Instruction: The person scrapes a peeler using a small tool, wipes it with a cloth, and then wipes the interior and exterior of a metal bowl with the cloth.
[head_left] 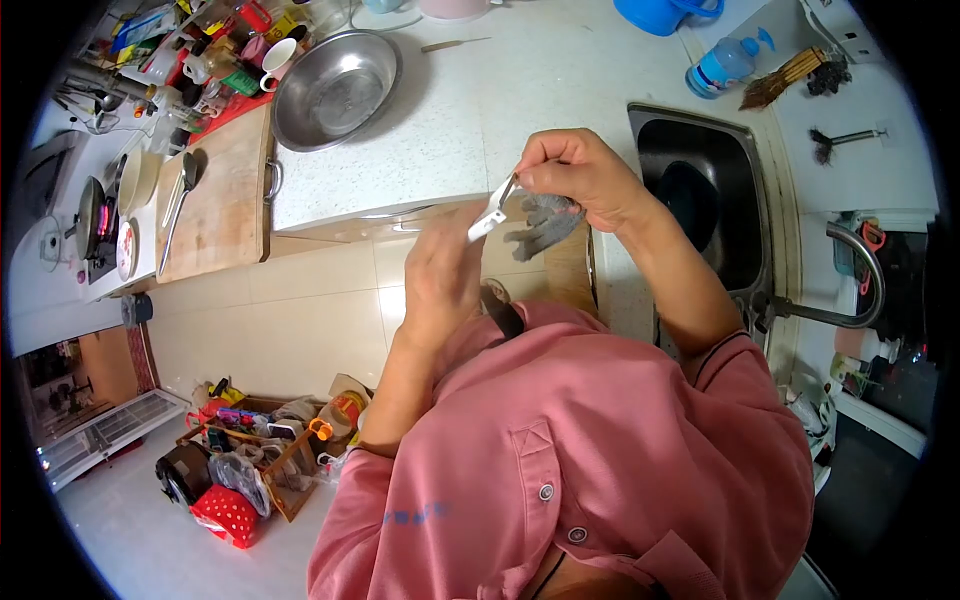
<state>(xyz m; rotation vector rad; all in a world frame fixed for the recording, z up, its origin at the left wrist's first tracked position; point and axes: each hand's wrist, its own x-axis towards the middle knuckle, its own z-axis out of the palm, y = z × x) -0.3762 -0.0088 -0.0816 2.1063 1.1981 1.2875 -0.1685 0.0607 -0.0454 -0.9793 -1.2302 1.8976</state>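
Closed around the lower end of a narrow white tool with small slots is my left hand. The thumb and fingers of my right hand pinch together at the tool's thin upper end, beside a dark narrow part. Below my right hand hangs a grey, fuzzy, finger-shaped piece, apparently a glove; how it is held is hidden. Both hands are close together above the counter's front edge.
A metal basin and a wooden board with a ladle are on the counter at left. At right are a sink, a curved faucet and a blue bottle. A crate with goods stands lower left.
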